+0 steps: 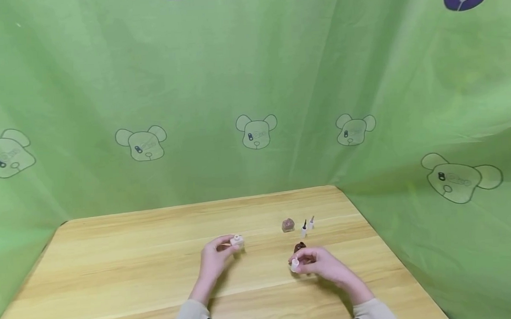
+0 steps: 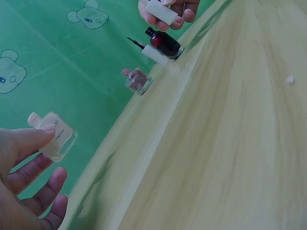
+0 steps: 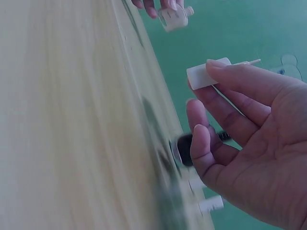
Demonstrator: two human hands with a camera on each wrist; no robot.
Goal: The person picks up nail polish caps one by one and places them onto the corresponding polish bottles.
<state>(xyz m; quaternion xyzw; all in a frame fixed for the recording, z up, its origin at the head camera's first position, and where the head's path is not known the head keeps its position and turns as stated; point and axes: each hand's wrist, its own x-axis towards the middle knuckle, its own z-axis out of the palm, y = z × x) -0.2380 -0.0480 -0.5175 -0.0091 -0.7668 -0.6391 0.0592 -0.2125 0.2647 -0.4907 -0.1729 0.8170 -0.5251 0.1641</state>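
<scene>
"Nail polish first: where was the pale bottle (image 2: 61, 140)?"

"Raised off the wooden tabletop (image 1: 149, 273), in the left hand (image 1: 215, 256), at that hand's two o'clock from the head camera. Thumb and forefinger pinched it by its sides; the other fingers were bent and spread apart from it. Its neck was uncapped."

"And the right hand (image 1: 322, 264)?"

"That one pinched a white brush cap (image 3: 199, 76) between thumb and fingers, at the hand's nine o'clock. Its two lowest fingers curved in, clear of the cap. A slim pale brush (image 3: 247, 62) pointed between two and three o'clock in the right wrist view."

"Were cap and pale bottle touching?"

"Well apart: the bottle was at the cap's ten o'clock."

"What stood nearby?"

"A dark red polish bottle (image 2: 164, 44), uncapped, just past the right hand and partly hidden by it from the head camera. At its eleven o'clock stood a pink polish bottle (image 1: 288, 225); at its one o'clock, two upright brush caps (image 1: 304, 232), brushes upward."

"Behind it all?"

"A green curtain (image 1: 192, 76) with bear-face outlines (image 1: 256, 134), at twelve o'clock."
</scene>
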